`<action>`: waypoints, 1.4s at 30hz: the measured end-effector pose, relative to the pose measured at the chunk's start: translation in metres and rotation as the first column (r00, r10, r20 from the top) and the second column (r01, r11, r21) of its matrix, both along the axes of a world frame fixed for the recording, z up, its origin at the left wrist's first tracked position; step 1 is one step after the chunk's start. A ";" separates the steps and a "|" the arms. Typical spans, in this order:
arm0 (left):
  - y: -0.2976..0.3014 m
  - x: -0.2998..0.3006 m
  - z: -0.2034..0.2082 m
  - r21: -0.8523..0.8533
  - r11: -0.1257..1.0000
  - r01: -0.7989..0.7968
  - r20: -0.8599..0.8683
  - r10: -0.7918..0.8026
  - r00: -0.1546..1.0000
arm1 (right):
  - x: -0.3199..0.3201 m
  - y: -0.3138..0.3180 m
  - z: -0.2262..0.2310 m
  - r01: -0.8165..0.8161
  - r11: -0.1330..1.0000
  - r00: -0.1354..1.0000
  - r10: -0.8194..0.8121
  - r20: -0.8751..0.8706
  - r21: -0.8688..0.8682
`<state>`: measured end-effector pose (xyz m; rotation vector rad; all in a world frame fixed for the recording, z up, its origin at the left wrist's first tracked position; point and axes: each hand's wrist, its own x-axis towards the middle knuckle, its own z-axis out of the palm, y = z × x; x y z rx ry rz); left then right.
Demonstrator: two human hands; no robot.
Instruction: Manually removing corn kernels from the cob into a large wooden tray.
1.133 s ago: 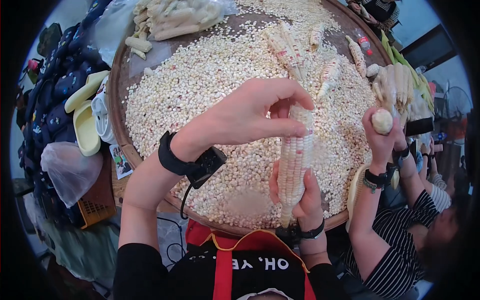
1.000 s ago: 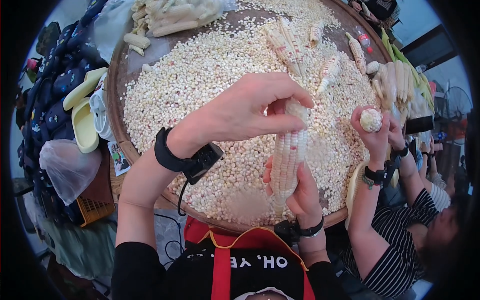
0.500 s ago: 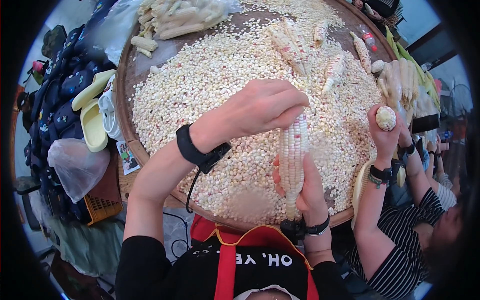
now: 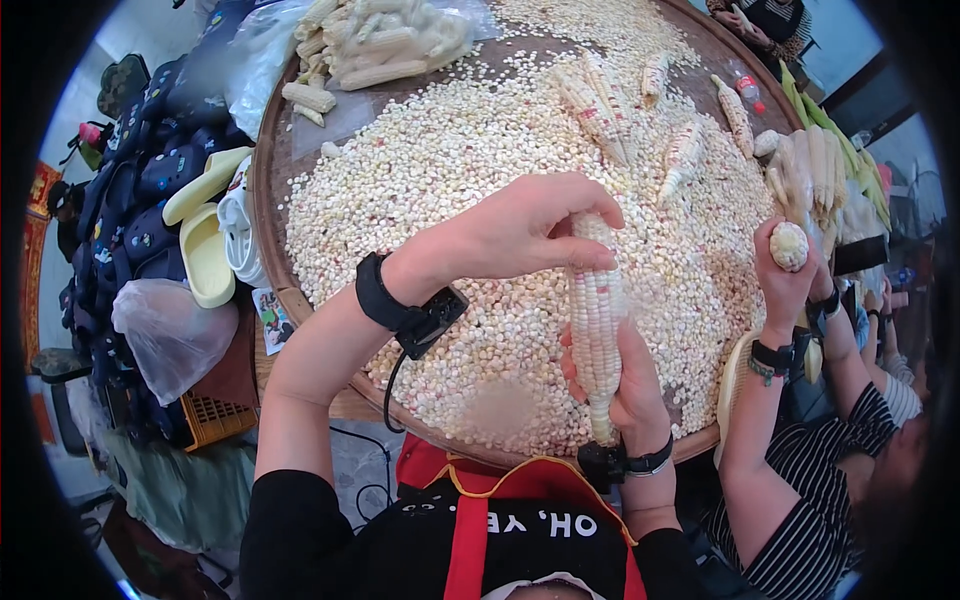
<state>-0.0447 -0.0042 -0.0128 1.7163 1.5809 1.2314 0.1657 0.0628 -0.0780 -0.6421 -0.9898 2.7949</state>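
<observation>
One cob [image 4: 597, 335] is clamped by left hand [image 4: 530, 225] above, right hand [image 4: 642, 385] below; if the lower grip loosens, the cob may twist away.

Corn kernels [image 4: 430, 330]: brightly, fairly evenly lit; light's source cannot be told
Corn cob [image 4: 596, 335]: rows clear; faint hazy smear just to its right
Round tray [image 4: 265, 190]: soft round blur over kernels by its near rim
Left hand [image 4: 510, 228]: bright back, shade between thumb and fingers
Plastic bag [image 4: 432, 28]: whitish glare on folds
Co-worker [image 4: 790, 500]: dim, soft toward right edge
Fisheye border: black, bluish fringe at lower left
</observation>
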 end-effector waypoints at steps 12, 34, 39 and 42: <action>0.000 -0.007 -0.007 0.091 0.994 0.052 -0.151 -0.038 0.988 | -0.004 -0.001 0.000 -0.024 0.999 1.000 0.024 -0.001 -0.033; 0.009 0.002 -0.006 0.087 0.995 -0.052 -0.067 0.058 0.996 | -0.005 0.003 0.003 0.023 1.000 1.000 -0.023 -0.005 -0.010; 0.012 -0.001 -0.010 0.066 0.994 -0.085 0.088 0.079 0.993 | -0.005 0.004 0.005 0.048 0.999 0.999 -0.048 0.020 0.015; 0.009 0.004 -0.003 0.030 0.996 -0.080 0.112 0.076 0.991 | -0.008 0.002 0.007 0.108 0.977 0.992 -0.118 0.042 0.182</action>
